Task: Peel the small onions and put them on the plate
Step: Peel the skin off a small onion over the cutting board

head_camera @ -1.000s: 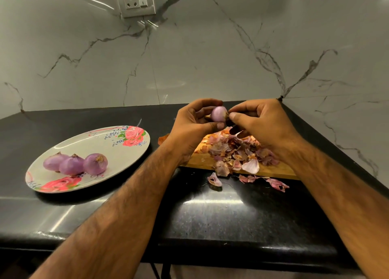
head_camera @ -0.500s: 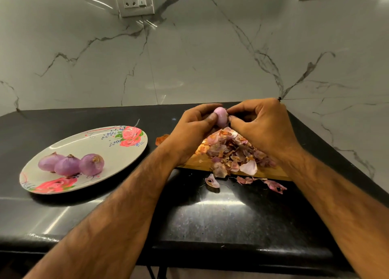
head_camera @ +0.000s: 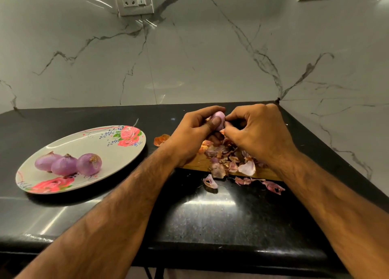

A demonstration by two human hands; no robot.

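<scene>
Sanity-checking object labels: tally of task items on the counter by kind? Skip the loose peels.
Plated onions: 3
Held onion, between left hand and right hand: 1
Plate: 1
Cutting board: 1
Total: 6

— Where are the 2 arms?
— Both bare forearms reach forward and converge in front of the person. The left hand point(head_camera: 192, 135) curls its fingers point(head_camera: 206, 110) round the small onion point(head_camera: 219, 117), with the thumb pressed on its front.
— And the right hand point(head_camera: 260, 134)?
— Knuckles up, fingers curled, tips pinching at the onion's right side.
</scene>
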